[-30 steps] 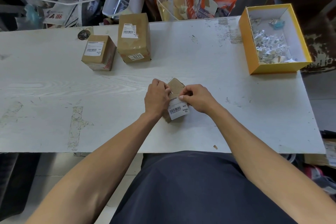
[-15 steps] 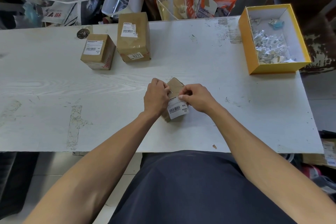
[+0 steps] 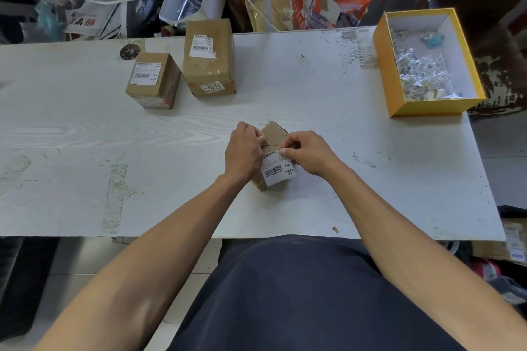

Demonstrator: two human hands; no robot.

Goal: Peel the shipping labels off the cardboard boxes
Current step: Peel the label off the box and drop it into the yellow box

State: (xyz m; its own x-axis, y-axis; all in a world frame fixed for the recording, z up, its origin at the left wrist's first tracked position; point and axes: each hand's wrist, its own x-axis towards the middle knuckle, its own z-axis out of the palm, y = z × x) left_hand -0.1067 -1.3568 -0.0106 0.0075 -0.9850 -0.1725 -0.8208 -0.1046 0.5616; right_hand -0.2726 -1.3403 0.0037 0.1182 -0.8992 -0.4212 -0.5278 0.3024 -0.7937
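Worn white table (image 3: 342, 128), small brown cardboard box (image 3: 275, 134) between both hands, left hand (image 3: 242, 151) gripping its side, right hand (image 3: 306, 152) with thumb and forefinger pinching the top edge of its white barcode label (image 3: 278, 169) printed "MX MXRC 03".

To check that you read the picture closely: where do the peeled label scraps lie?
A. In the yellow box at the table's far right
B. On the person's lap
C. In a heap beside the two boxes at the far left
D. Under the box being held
A: the yellow box at the table's far right holds a heap of crumpled white label scraps.
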